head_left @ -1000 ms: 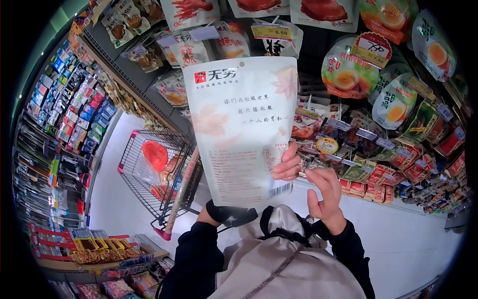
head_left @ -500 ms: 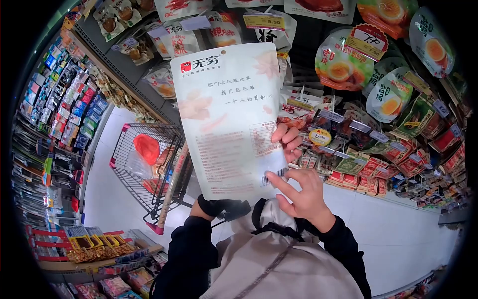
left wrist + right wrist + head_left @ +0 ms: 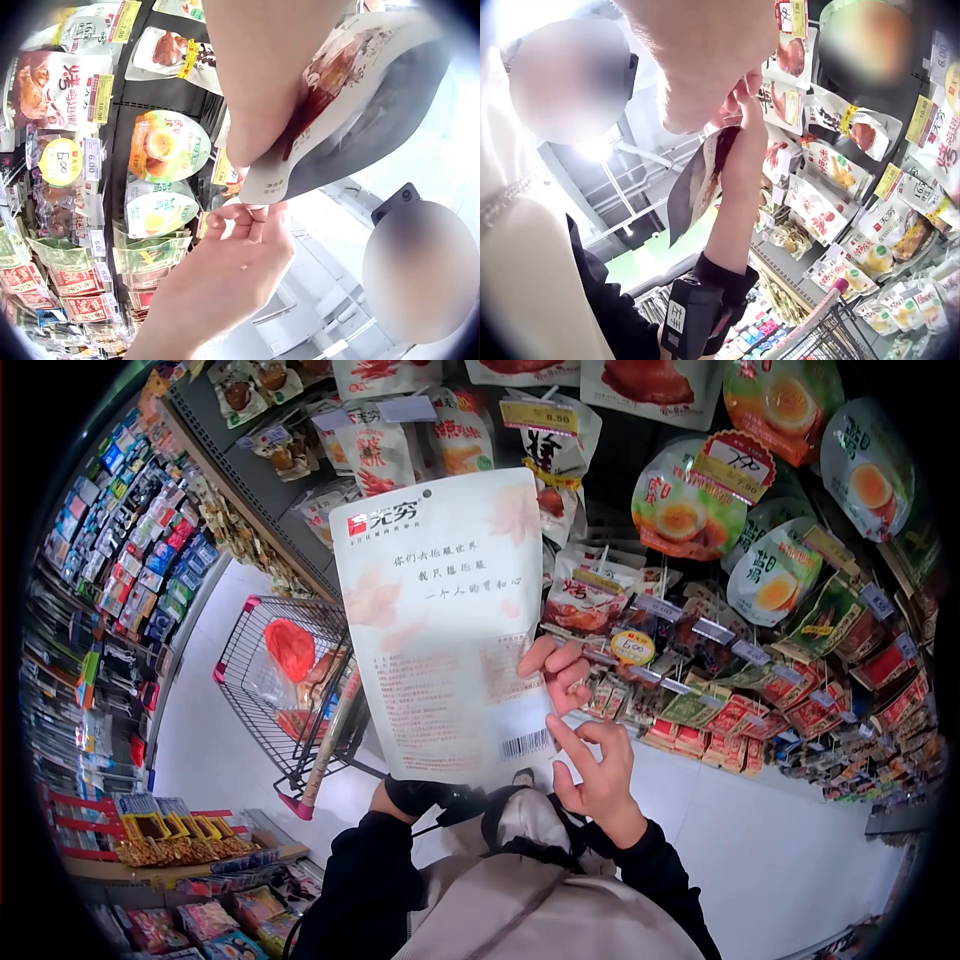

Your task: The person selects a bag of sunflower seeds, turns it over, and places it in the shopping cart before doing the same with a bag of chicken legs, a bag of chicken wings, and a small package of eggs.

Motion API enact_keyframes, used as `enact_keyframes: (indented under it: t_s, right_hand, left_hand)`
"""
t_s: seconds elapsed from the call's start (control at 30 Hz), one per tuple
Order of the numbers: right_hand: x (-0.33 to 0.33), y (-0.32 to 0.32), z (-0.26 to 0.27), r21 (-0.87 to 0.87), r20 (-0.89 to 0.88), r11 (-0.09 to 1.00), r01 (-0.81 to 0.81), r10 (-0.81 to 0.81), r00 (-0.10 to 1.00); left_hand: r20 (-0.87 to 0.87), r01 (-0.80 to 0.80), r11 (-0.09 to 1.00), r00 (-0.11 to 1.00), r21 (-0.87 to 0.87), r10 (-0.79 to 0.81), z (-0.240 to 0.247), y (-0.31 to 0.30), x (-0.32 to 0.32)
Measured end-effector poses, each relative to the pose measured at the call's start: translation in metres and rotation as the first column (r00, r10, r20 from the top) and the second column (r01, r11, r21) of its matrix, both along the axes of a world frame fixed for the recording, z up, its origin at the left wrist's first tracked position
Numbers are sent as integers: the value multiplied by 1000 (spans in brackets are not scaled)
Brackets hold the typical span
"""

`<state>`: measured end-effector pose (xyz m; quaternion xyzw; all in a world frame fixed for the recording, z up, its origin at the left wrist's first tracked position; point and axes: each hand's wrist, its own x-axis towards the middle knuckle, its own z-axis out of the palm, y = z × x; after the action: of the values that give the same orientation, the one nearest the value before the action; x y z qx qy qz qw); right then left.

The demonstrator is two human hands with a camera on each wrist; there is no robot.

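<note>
Shop aisle (image 3: pixel 740 820), pouch (image 3: pixel 435 635) against left fingers (image 3: pixel 539 656).

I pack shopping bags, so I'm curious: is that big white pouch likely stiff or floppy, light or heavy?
The pouch is probably semi-stiff: it stays nearly flat in the left hand's grip on one side, yet bows in the left wrist view. It's likely fairly light, since that hand seems to bear it. Its smooth surface may be slightly slippery.

We see bright overhead light washing out the wrist views, a pale sheen on the pouch (image 3: pixel 445 625), and dark, curved fisheye edges around the head view.
</note>
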<state>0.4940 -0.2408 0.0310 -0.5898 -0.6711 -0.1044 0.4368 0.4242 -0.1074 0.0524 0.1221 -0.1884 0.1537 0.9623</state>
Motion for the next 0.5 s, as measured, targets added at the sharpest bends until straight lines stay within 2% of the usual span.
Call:
enact_keyframes:
  t_s: [0.23, 0.5]
  right_hand:
    - [-6, -28, 9, 97, 18, 991, -94, 93, 996]
    - [-26, -83, 12, 87, 10, 973, -212, 212, 977]
  left_hand:
    - [-1, -93, 995, 996, 33, 93, 20, -44, -19]
    - [-30, -239, 969, 971, -56, 237, 28, -123, -66]
